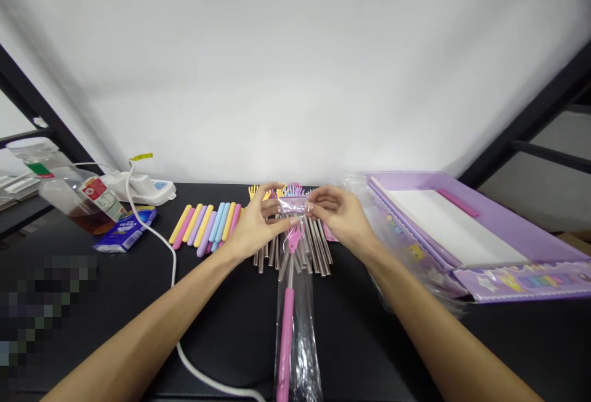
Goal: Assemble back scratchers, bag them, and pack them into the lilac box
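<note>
Both my hands grip the top end of a long clear plastic bag (305, 334). My left hand (257, 225) pinches its left side with the thumb below the folded edge. Fingertips of my right hand (340, 214) are closed on the right side of that edge. Inside the bag lies a pink back scratcher (286, 334), its hand-shaped head up near my fingers and its handle toward me. Behind my hands, several metal scratcher rods (318, 245) with coloured claw heads (293, 189) lie in a row, partly hidden.
Coloured handles (203, 226) lie in a row at left, near a blue tissue pack (125, 229), a bottle (76, 189) and a power strip (148, 188). A white cable (174, 266) crosses the black table (221, 328). An open purple box (508, 223) sits at right beside clear plastic wrapping (392, 236).
</note>
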The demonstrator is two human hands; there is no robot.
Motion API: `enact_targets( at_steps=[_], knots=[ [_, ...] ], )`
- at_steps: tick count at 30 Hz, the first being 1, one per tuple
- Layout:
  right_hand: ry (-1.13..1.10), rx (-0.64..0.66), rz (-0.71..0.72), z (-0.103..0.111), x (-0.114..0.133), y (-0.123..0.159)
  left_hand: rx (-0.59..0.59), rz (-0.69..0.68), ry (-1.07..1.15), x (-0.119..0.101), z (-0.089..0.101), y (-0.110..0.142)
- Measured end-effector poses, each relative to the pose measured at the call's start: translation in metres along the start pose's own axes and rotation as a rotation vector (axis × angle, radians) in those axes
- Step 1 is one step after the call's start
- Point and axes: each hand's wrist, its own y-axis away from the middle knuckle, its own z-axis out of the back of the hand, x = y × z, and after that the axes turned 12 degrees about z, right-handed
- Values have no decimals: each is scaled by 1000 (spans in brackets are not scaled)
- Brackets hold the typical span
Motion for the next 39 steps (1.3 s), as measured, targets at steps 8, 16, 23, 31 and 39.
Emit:
enact_targets(
  at_steps=[8, 16, 23, 31, 39],
  knots=[
    [-188, -178, -3, 5, 9, 0, 147, 124, -24, -7, 3, 3],
    [28, -144, -102, 0, 17, 2, 95, 124, -17, -10, -5, 8],
    [27, -27, -192, 22, 40, 8, 8, 44, 8, -31, -13, 0],
    [61, 42, -192, 90, 83, 41, -88, -110, 179, -86, -80, -50],
    [278, -95, -279, 186, 82, 26, 75, -74, 146, -87, -188, -116]
  ],
)
